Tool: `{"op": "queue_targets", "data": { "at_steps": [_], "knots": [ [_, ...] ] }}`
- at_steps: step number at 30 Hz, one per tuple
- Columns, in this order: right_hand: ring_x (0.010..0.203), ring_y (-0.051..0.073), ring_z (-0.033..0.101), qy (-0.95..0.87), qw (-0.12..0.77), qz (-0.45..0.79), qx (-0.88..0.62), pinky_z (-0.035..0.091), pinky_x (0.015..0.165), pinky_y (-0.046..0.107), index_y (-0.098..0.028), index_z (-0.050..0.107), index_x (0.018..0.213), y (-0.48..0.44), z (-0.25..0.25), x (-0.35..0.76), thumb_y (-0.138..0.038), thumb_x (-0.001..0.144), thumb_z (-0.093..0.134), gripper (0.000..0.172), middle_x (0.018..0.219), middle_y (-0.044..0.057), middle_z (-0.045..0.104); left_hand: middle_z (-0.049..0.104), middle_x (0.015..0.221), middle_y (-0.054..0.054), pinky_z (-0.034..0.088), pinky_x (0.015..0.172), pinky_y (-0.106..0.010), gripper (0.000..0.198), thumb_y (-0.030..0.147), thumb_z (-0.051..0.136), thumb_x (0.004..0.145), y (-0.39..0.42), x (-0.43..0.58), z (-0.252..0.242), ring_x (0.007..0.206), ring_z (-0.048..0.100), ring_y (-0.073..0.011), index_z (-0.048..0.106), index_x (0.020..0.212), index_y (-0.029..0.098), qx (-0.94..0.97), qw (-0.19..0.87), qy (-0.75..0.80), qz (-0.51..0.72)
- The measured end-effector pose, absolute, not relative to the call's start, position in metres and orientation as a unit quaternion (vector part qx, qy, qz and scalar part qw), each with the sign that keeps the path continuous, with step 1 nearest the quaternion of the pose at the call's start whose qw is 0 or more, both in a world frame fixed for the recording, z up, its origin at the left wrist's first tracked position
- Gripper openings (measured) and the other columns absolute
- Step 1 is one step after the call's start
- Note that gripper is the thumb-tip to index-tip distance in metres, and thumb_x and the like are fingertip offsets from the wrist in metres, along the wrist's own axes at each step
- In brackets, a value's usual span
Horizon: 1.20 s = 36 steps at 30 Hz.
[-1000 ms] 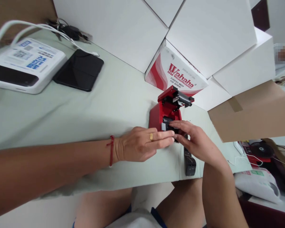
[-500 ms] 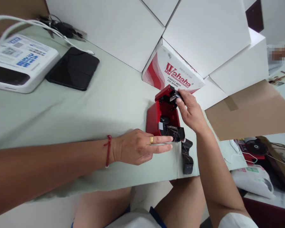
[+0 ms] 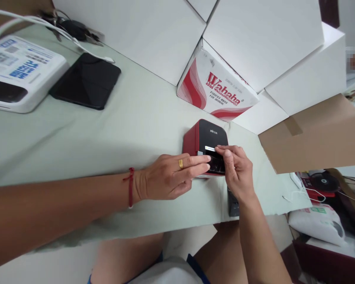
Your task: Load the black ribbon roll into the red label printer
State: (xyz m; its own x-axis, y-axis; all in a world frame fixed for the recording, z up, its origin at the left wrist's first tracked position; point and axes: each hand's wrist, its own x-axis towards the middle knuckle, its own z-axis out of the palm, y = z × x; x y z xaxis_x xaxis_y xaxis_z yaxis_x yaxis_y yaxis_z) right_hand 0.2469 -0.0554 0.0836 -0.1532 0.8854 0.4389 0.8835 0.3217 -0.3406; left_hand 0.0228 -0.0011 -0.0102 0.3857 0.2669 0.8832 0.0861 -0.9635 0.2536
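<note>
A small red-and-black box-shaped device (image 3: 191, 142) sits on the cloth-covered table in front of me. Its black lid (image 3: 214, 134) is down, with a white label near the front edge. My left hand (image 3: 177, 173), wearing a gold ring and red bracelet, stretches its index and middle fingers onto the device's front. From the other side, my right hand (image 3: 239, 167) has curled fingers and thumb at the lid's front right edge. A wavy black piece (image 3: 233, 203) lies by the table's front edge, partly hidden behind my right hand and wrist.
White boxes (image 3: 130, 35) and a Wahaha water carton (image 3: 221, 90) stand behind the device. To the left lie a black phone (image 3: 87, 81), a white device (image 3: 26, 71), a cable and keys (image 3: 77, 31). An open cardboard flap (image 3: 319, 138) juts out on the right.
The lid has swung down from raised to closed over the red body. My right hand has come down with it towards the front. My left fingers have shifted slightly onto the device's front.
</note>
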Motion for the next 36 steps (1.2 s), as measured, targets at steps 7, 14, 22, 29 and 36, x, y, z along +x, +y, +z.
{"op": "queue_targets", "data": {
  "at_steps": [7,14,22,29,36],
  "knots": [
    [0.107,0.022,0.073,-0.745,0.322,0.011,-0.584,0.056,0.095,0.042,-0.029,0.085,0.11,-0.051,0.078,0.248,-0.031,0.114,0.048,0.037,0.111,0.005,0.081,0.08,0.127,-0.014,0.067,0.093,-0.032,0.039,0.008,0.051,0.096,0.003,0.022,-0.011,0.113,0.081,-0.0213,0.054,0.134,0.016,0.821,0.098,0.139,0.545],
    [0.105,0.022,0.073,-0.746,0.361,-0.009,-0.56,0.057,0.092,0.042,-0.025,0.082,0.11,-0.074,0.075,0.232,-0.02,0.11,0.054,0.029,0.11,0.007,0.081,0.079,0.129,-0.01,0.067,0.083,-0.026,0.043,0.003,0.046,0.093,0.004,0.022,-0.011,0.115,0.081,-0.0193,0.05,0.132,0.02,0.825,0.133,0.14,0.532],
    [0.109,0.024,0.074,-0.785,0.335,-0.053,-0.519,0.059,0.095,0.045,-0.025,0.077,0.122,-0.104,0.067,0.23,-0.006,0.102,0.06,0.032,0.117,0.009,0.081,0.076,0.108,-0.004,0.065,0.086,-0.026,0.034,0.0,0.043,0.085,0.002,0.024,-0.005,0.114,0.08,-0.0181,0.046,0.108,0.025,0.81,0.2,0.149,0.531],
    [0.099,0.021,0.077,-0.785,0.302,-0.026,-0.54,0.061,0.088,0.036,-0.023,0.079,0.107,-0.088,0.09,0.233,-0.016,0.105,0.061,0.02,0.108,0.007,0.083,0.073,0.112,-0.005,0.063,0.081,-0.027,0.032,0.0,0.044,0.083,0.004,0.025,-0.01,0.111,0.078,-0.019,0.046,0.104,0.025,0.827,0.17,0.154,0.514],
    [0.107,0.025,0.077,-0.748,0.032,0.063,-0.66,0.056,0.093,0.036,-0.024,0.08,0.123,-0.003,0.124,0.239,-0.02,0.1,0.063,0.029,0.123,0.007,0.083,0.072,0.132,-0.01,0.063,0.084,-0.028,0.028,0.002,0.047,0.084,0.003,0.024,-0.016,0.11,0.077,-0.0191,0.054,0.103,0.021,0.853,0.15,0.163,0.472]
  ]
}}
